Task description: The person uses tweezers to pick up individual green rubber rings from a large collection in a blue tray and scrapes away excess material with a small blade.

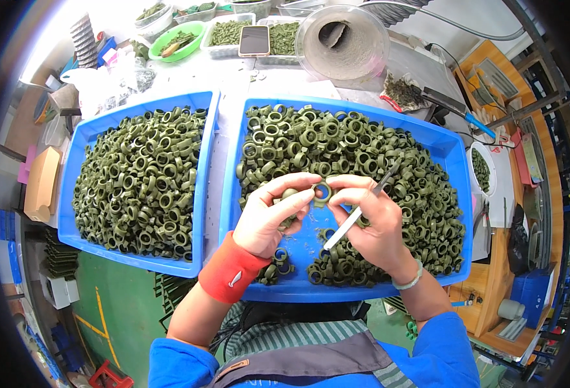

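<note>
My left hand [273,216], with a red wristband, pinches a small olive-green ring [321,201] upright between thumb and fingertips. More green ring pieces sit partly hidden inside its curled fingers. My right hand [377,226] meets the ring from the other side with its thumb and index finger. A slim white-and-dark hand tool [343,231] lies through my right hand; its pale end points down to the left and its dark end sticks out above the knuckles. Both hands hover over the right blue tray [285,294], which holds a heap of similar green rings [421,213].
Left of it stands another blue tray [198,220], heaped with rings. Along the back are a green bowl [198,32], a phone [254,41] on tubs of small green pieces, and a large round clear container [307,61]. A blue-handled tool [479,125] lies at the right.
</note>
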